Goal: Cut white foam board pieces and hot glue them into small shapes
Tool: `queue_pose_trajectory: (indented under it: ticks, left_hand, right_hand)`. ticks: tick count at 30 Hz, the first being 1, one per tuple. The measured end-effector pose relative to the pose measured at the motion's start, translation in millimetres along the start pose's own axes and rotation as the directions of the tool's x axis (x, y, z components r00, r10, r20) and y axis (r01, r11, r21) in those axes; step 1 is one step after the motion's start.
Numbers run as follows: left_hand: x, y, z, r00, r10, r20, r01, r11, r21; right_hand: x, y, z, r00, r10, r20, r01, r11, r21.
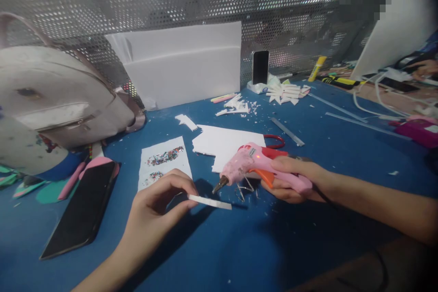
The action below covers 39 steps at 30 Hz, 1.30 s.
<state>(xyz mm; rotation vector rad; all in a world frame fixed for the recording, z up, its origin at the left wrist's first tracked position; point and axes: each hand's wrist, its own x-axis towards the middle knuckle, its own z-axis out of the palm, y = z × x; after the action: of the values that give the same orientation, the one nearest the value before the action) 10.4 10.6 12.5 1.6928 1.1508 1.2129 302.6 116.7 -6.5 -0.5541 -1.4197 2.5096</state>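
Note:
Between the thumb and fingers of my left hand (pixel 164 200) is a thin white foam strip (pixel 214 202), its free end pointing right. My right hand (pixel 294 180) is wrapped around a pink hot glue gun (pixel 248 162) with an orange trigger and a lit orange light. The gun's metal nozzle points down and left, just above the strip; whether they touch I cannot tell. Under and behind the gun lies a cut white foam sheet (pixel 226 139). Red scissor handles (pixel 275 140) show beside it. A white paper (pixel 145 157) with multicoloured glitter lies beyond my left hand.
A black phone (pixel 84 210) and a pale backpack (pixel 58 96) are at the left. Foam scraps (pixel 236 104), a standing phone (pixel 260 67) and a large white board (pixel 191 68) are at the back. A clear glue stick (pixel 287 131) lies behind the gun; white cables (pixel 376 96) are at the right.

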Motion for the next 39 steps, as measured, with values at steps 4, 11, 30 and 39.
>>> queue_pose_trajectory:
  ticks: [4, 11, 30, 39]
  left_hand:
    - [1.1, 0.6, 2.4, 0.997, -0.074, -0.013, 0.073, 0.993, -0.088]
    - [0.9, 3.1, 8.2, 0.985, -0.172, -0.035, 0.153, 0.94, -0.304]
    - [-1.4, -2.8, 7.1, 0.97, -0.242, -0.011, 0.225, 0.917, -0.328]
    - [-1.2, 0.7, 9.2, 0.97, -0.24, 0.019, 0.232, 0.912, -0.339]
  right_hand:
    - [0.9, -1.5, 1.9, 1.0, 0.001, 0.024, 0.001, 0.997, -0.08]
    - [-1.2, -2.3, 2.9, 1.0, 0.021, -0.015, -0.022, 0.99, -0.142]
    - [-0.3, -1.5, 3.4, 1.0, -0.01, 0.017, 0.012, 0.984, -0.178]
    - [1.1, -2.2, 6.6, 0.999, -0.03, 0.026, 0.035, 0.978, -0.208]
